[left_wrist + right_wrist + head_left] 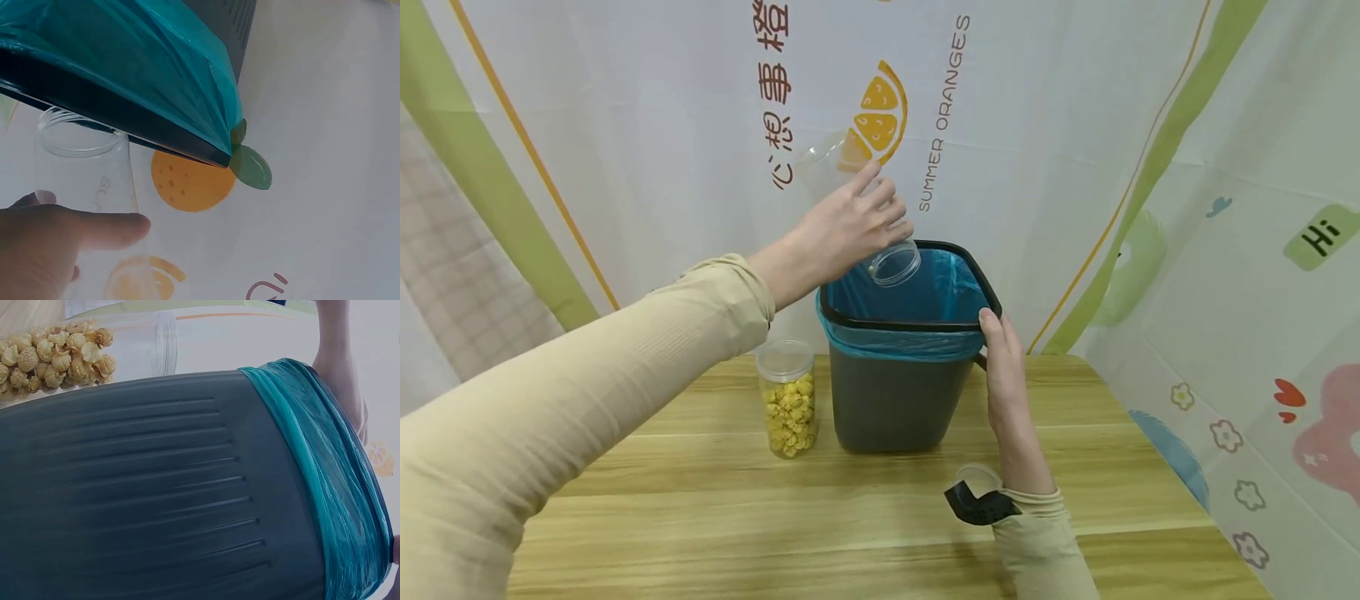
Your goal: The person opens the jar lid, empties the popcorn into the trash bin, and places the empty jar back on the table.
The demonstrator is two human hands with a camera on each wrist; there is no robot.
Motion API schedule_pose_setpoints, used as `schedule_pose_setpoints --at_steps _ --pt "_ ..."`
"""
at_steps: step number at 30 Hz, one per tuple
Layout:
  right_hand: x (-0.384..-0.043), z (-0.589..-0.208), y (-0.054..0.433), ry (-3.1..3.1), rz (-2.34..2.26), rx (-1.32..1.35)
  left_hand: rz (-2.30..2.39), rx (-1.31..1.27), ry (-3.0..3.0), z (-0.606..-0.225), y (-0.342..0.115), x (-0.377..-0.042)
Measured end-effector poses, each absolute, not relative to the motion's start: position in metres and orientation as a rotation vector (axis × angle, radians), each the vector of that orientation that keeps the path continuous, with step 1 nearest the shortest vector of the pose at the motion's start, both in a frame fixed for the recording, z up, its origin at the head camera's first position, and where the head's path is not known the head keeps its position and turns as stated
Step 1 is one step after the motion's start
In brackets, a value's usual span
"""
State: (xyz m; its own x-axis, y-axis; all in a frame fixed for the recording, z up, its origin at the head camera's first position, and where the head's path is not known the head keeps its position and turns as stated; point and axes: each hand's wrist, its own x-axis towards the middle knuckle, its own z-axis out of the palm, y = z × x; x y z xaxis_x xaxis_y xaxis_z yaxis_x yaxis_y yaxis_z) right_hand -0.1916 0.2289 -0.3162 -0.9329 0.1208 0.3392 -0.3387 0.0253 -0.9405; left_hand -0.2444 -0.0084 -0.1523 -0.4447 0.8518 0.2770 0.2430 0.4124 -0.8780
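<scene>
My left hand (857,221) grips a clear plastic jar (87,169) from above, thumb along its side. The jar is tipped mouth-down over the opening of a dark grey trash can (891,404); its walls look see-through, with a tiny crumb near the mouth. A blue bag (902,343) lines the can and folds over its black rim. At the can's right front corner, my right hand (1006,367) holds the rim with the thumb on top; its other fingers are mostly hidden. Left of the can stands a second clear jar (786,400), partly filled with yellow popcorn.
Near the right wrist a round clear lid (979,477) lies on the wooden table (700,517), partly covered by a black strap (973,504). Behind the can hangs a white printed curtain (685,167), continuing along the right side.
</scene>
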Motion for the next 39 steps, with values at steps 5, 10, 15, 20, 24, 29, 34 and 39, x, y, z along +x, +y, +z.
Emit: schedule_pose_setpoints --at_steps 5,10,15,20,24,29,34,39 --pt "-0.191 -0.316 0.229 -1.987 1.976 0.212 0.925 -0.92 -1.981 -0.155 -0.011 -0.243" --pt "-0.191 -0.316 0.229 -1.995 1.974 0.208 0.838 -0.909 -1.979 -0.158 -0.017 -0.243" --pt "-0.192 -0.314 0.229 -1.996 1.981 0.212 0.901 -0.956 -1.907 -0.156 -0.019 -0.245" --pt "-0.192 -0.313 0.229 -2.002 1.995 0.198 1.015 -1.011 -1.817 -0.153 -0.012 -0.247" --pt "-0.191 -0.313 0.228 -2.006 2.001 0.191 1.138 -1.027 -1.774 -0.151 -0.004 -0.248" --pt "-0.19 -0.315 0.229 -2.006 2.001 0.188 1.29 -1.037 -1.782 -0.149 0.01 -0.248" --pt "-0.19 -0.316 0.23 -1.99 2.0 0.209 1.392 -1.063 -1.739 -0.145 0.02 -0.249" --pt "-0.191 -0.315 0.231 -1.993 2.004 0.206 1.46 -1.101 -1.713 -0.142 0.027 -0.25"
